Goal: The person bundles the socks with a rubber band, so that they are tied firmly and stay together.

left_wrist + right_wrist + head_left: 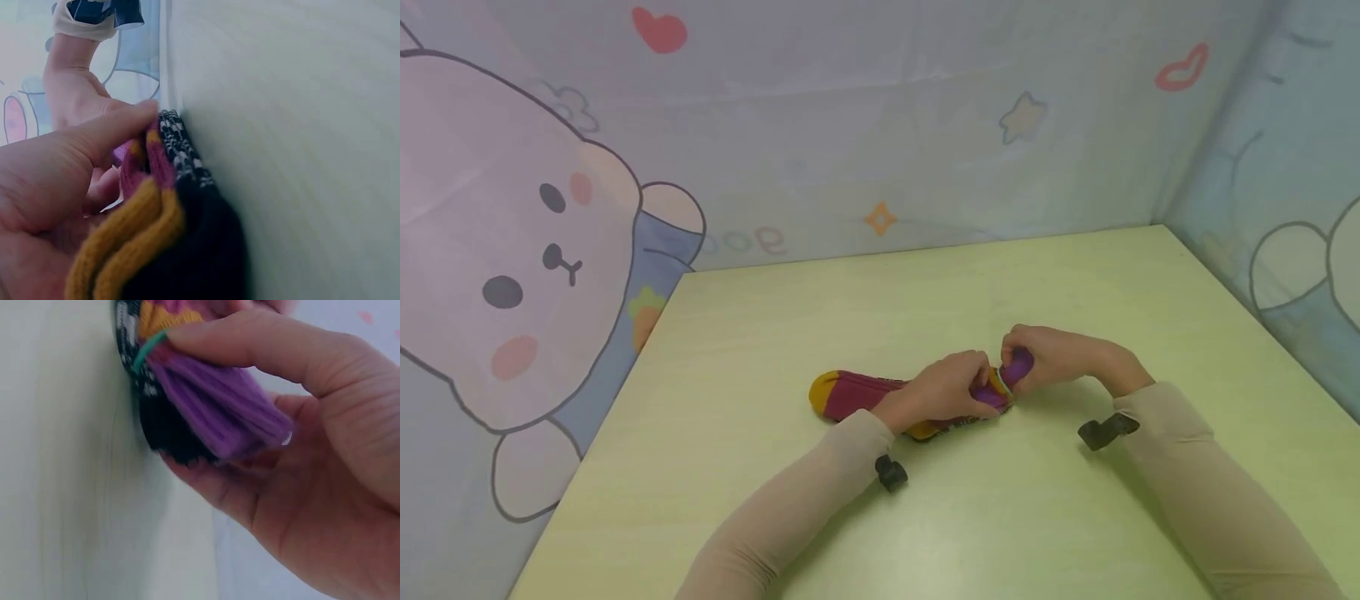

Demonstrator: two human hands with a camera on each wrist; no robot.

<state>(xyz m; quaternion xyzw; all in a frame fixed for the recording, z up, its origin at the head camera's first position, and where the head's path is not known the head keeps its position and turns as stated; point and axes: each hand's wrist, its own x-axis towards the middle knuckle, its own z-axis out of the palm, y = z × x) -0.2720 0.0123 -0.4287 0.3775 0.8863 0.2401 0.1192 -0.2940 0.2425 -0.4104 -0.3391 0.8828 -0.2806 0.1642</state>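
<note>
A bundle of socks (856, 396), maroon with mustard toe and heel, lies across the table. My left hand (951, 387) grips it near the leg end. Close up in the left wrist view, the folded socks (134, 231) show mustard, maroon and black-and-white speckled knit. At the cuff end, my right hand (1048, 354) holds the bunched purple cuffs (219, 409) between thumb and fingers. A thin green band (149, 349) circles the socks just behind the cuffs, and the right thumb tip touches it. The palms hide part of the bundle.
The pale yellow-green table (760, 317) extends around the hands. Behind it hangs a printed cloth backdrop (850, 125) with a cartoon bear, and more cloth (1315, 150) hangs at the right. Small black devices (891, 473) sit at both wrists.
</note>
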